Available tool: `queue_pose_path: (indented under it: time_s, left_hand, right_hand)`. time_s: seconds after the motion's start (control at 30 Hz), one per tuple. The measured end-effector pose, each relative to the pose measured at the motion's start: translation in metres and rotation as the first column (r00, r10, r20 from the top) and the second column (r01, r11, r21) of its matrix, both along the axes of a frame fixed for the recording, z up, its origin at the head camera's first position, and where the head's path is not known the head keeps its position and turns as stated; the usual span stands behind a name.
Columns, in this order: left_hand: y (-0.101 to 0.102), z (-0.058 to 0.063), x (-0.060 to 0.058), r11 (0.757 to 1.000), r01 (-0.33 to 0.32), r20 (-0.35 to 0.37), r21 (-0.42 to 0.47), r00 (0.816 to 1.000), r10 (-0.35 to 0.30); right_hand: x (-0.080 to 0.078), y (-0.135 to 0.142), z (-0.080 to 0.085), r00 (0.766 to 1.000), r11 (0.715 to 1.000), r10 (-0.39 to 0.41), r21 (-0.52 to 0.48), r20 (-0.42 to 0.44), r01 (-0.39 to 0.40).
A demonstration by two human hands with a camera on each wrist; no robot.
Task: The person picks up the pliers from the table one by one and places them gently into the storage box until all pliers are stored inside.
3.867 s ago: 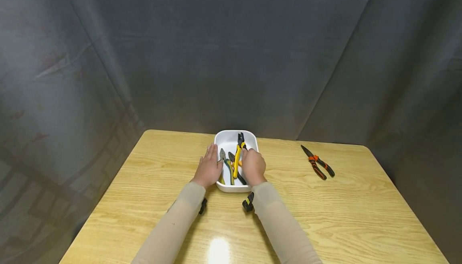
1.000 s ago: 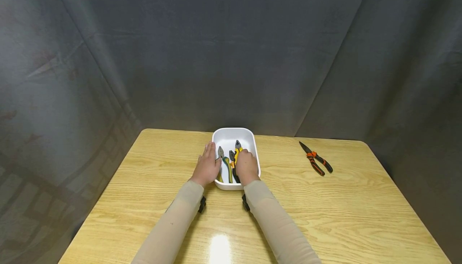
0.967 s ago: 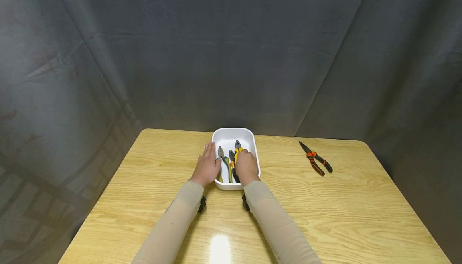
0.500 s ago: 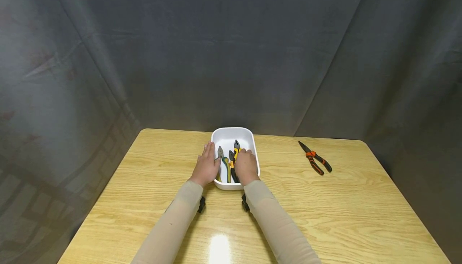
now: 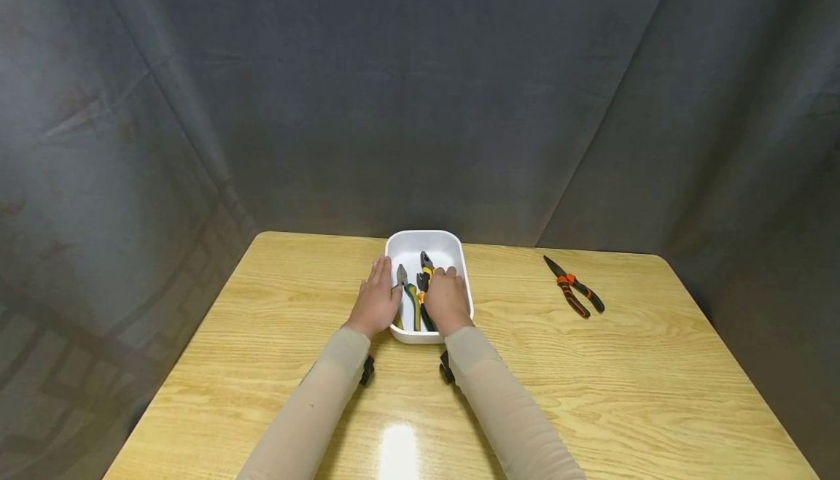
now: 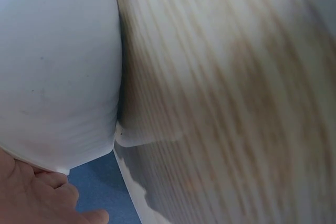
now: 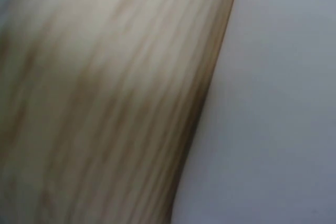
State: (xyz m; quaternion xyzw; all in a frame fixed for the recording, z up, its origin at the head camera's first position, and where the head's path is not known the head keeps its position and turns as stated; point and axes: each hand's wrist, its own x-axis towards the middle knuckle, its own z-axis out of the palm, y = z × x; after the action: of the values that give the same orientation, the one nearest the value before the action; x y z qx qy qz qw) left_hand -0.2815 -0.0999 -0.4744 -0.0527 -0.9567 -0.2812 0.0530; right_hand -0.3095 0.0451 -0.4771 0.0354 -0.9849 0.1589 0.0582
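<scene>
Yellow pliers (image 5: 426, 262) tipped left beneath my right hand (image 5: 448, 301), grip hidden; left hand (image 5: 375, 301) straight-fingered along the box (image 5: 413, 338); orange pliers (image 5: 564, 283) apart.

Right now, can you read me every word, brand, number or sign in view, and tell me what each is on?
No text can be read anywhere.
Orange-and-black pliers on the table: any marking is too small to read.
Green-handled pliers and yellow-and-black pliers in the tray: too small, and partly covered by the hands.
Tray and table: no lettering shows.
Right wrist view: blurred, nothing legible.
</scene>
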Motion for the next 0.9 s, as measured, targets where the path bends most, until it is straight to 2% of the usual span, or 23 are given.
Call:
queue_pose_path:
  time_s: [0.47,0.67,0.9]
  left_hand:
    - [0.0000,0.0000,-0.0006,1.000,-0.008,0.015,-0.022,1.000,0.008]
    - [-0.0003,-0.0014,-0.0022,0.999,-0.015,0.018,-0.040,1.000,0.016]
    - [0.0001,-0.0019,-0.0023,0.991,-0.021,0.038,-0.135,0.999,0.026]
  right_hand:
    - [-0.0020,0.0006,0.0023,0.998,1.000,0.002,-0.004,0.059,-0.002]
    - [-0.0015,0.0005,0.0024,1.000,1.000,0.005,0.002,0.030,-0.005]
    - [0.0005,0.0013,0.0013,1.000,0.998,0.024,-0.052,-0.012,-0.025]
